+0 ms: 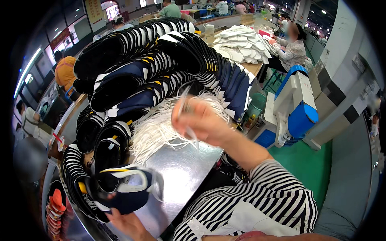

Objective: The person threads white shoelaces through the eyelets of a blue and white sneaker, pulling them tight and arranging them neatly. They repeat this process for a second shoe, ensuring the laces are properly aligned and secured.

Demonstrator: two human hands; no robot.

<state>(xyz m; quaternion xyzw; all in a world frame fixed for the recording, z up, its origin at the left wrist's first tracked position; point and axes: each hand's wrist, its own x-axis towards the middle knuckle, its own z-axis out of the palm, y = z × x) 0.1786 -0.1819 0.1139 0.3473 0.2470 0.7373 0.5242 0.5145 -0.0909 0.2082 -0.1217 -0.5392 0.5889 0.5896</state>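
My right hand (pixel 204 121), motion-blurred, seems pinched shut on a white lace (pixel 196 141) above the lace pile (pixel 150 138), while my part-hidden left hand (pixel 128 225) grips a navy shoe upper (pixel 128 203) just beyond its fingertips: lacing, I judge, calling for a steady pull next.

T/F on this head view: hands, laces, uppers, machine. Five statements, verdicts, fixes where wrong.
1. The left hand touches a navy shoe upper. True.
2. The right hand lies flat on the metal tabletop. False: it is raised, with a blurred white strand in its grip.
3. The heap of laces is white. True.
4. The blue-and-white machine stands left of the tabletop. False: it stands to the right.
5. The long rows of stacked uppers are all plain red. False: they are mostly black and navy, with white and yellow parts.
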